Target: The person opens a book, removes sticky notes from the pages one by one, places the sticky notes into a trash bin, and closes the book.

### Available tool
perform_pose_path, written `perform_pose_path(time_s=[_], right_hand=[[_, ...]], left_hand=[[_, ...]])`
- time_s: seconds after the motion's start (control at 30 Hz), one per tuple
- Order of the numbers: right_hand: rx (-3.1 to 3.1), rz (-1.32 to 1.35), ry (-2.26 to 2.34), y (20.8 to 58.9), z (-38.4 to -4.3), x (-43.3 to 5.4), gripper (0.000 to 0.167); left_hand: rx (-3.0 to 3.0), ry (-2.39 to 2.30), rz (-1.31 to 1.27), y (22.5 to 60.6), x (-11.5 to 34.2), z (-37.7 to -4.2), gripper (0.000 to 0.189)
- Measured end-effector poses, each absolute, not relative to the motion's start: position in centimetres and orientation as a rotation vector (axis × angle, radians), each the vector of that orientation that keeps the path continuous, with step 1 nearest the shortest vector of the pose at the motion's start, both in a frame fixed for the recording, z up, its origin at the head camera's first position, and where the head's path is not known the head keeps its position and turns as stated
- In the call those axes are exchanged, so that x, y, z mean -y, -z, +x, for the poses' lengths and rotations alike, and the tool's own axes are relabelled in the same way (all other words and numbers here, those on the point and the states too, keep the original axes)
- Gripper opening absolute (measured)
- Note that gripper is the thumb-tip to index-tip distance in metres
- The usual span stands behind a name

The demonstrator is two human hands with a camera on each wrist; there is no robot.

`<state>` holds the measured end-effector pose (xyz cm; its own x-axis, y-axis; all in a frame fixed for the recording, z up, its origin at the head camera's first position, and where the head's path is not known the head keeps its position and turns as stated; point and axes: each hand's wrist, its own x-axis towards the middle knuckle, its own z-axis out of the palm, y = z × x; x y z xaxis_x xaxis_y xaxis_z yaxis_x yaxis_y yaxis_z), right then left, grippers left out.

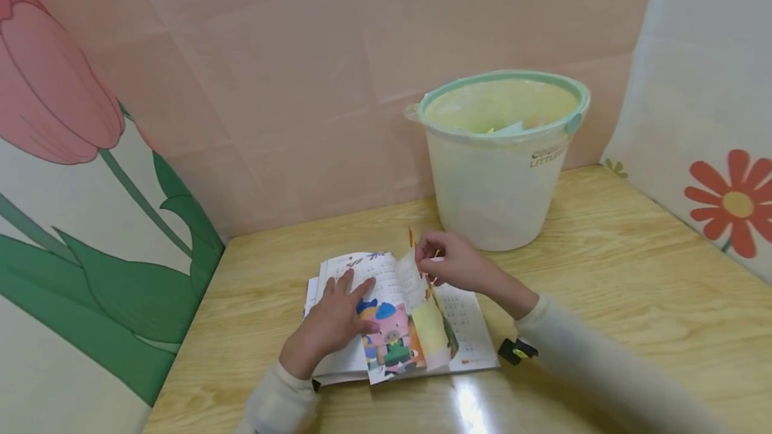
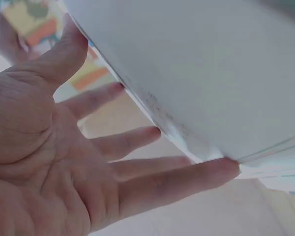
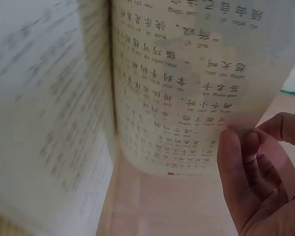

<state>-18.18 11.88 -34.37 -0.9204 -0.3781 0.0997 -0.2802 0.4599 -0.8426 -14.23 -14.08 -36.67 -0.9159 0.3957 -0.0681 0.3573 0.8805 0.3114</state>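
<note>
An open picture book [image 1: 467,327] lies on the table, with printed text and a drawing of a pink pig in a blue cap. My left hand [image 1: 334,320] rests on its left page with the fingers spread. In the left wrist view, those straight fingers [image 2: 132,142] touch the paper near its edge. My right hand [image 1: 458,263] pinches the edge of a raised page above the book's right side. The right wrist view has the thumb and forefinger gripping that printed page [image 3: 187,98], which curves up from the spine.
Behind the book to the right stands a pale bucket [image 1: 491,186] with a green rim, a liner and some paper-like pieces inside. A pink sheet [image 1: 289,86] covers the back wall. Flower-printed panels [image 1: 712,106] flank the wooden table [image 1: 633,286].
</note>
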Motion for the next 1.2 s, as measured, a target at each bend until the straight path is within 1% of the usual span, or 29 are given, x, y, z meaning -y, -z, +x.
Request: perform_pose_path(time_s=[0.17,0.27,0.53,0.6,0.7,0.8,0.9,1.1,1.2], right_hand=[[-2.69,-0.621,1.254,34.9,-17.8,-14.1,0.007],[-2.732,-0.646,1.131,35.4,-17.8,-15.4,0.009],[-2.861,-0.629,0.61,37.1,-18.1,-16.9,0.015],[-2.86,-0.612,0.521,37.3,-18.2,-16.9,0.015],[-2.855,-0.597,0.439,37.6,-18.3,-17.0,0.013],[-2.854,-0.592,0.38,37.8,-18.3,-16.9,0.011],[-2.849,-0.591,0.351,37.8,-18.2,-16.9,0.009],[-2.865,-0.62,0.34,37.8,-18.1,-17.0,0.012],[-2.872,-0.625,0.318,38.1,-18.3,-17.0,0.012]], left_hand=[[-2.872,-0.387,0.647,36.3,14.7,-14.1,0.068],[-2.876,-0.313,0.73,36.0,15.0,-14.0,0.065],[-2.812,-0.222,1.115,35.4,15.4,-13.8,0.067],[-2.789,-0.224,1.101,35.1,15.4,-13.6,0.068],[-2.753,-0.222,0.997,34.6,15.3,-13.4,0.065],[-2.729,-0.243,0.887,34.3,15.1,-13.2,0.05],[-2.742,-0.198,0.861,34.0,14.9,-13.1,0.04],[-2.851,-0.014,0.897,34.0,14.6,-12.6,0.032],[-2.848,-0.044,0.884,34.2,14.4,-12.5,0.037]])
